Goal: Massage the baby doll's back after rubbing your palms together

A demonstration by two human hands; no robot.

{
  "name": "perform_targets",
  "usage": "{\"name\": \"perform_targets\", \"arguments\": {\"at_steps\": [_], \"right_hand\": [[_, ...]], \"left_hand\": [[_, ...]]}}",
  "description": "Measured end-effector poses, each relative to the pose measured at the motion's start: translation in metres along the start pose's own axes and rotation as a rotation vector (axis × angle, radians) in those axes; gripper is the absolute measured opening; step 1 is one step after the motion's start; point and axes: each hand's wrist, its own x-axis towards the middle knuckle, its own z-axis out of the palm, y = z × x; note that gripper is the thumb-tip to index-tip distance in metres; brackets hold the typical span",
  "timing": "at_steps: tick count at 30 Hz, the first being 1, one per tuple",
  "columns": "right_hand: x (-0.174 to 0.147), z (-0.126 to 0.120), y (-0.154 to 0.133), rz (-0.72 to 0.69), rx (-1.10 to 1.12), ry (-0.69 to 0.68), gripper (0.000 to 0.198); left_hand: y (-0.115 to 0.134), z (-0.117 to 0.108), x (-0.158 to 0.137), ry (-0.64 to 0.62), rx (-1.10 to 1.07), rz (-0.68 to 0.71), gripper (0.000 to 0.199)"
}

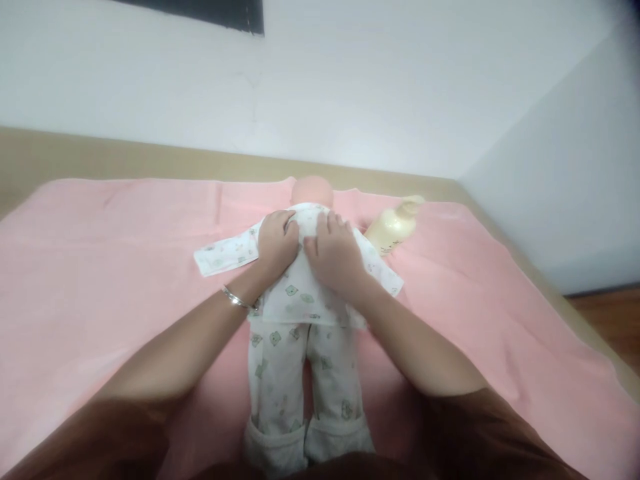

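Centrally, a doll (pixel 300 308) lies lengthwise on a pink cloth (pixel 125 280), its smooth round head (pixel 312 191) at the far end. A person's left hand (pixel 278 241) and right hand (pixel 336 257) rest on its white printed shirt (pixel 327 303), each grip open. Near the right hand, a cream pump bottle (pixel 393 228) lies tilted, its dark print too small to read. Lightly creased cloth spreads wide on both sides, with a tan border (pixel 240 155) beyond its far edge.

Before you, the doll (pixel 313 191) lay on the cloth (pixel 125 300), its head toward the wall (pixel 350 100) (the far side). Your left hand (pixel 277 241) and right hand (pixel 337 253) rested side by side on its shirt (pixel 287 300), the bottle (pixel 393 230) off to the right.
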Motion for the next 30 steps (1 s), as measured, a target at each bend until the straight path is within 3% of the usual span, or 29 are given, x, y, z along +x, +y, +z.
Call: {"name": "perform_targets", "arguments": {"at_steps": [3,6,13,18,23,26,30], "right_hand": [[-0.015,0.003,-0.017,-0.168,0.025,-0.019,0.066],[-0.008,0.002,-0.012,-0.217,0.083,-0.067,0.062],[0.033,0.000,0.030,-0.052,0.135,-0.085,0.066],[0.011,-0.002,0.007,-0.016,0.031,-0.021,0.062],[-0.011,-0.003,-0.017,-0.171,0.011,-0.038,0.054],[-0.001,-0.002,-0.007,-0.167,0.072,-0.044,0.051],[0.024,0.000,0.019,-0.037,0.113,-0.051,0.057]], "left_hand": [[0.000,0.000,0.000,0.008,-0.008,-0.015,0.044],[0.001,-0.001,-0.001,0.015,-0.026,-0.024,0.045],[0.005,-0.003,-0.001,-0.014,-0.016,-0.004,0.048],[0.003,-0.001,-0.001,0.000,-0.017,-0.021,0.047],[-0.001,0.000,0.000,0.008,-0.026,-0.022,0.047],[0.000,-0.001,0.000,0.007,-0.027,-0.004,0.047],[0.002,-0.002,-0.001,-0.011,-0.022,0.006,0.047]]}}
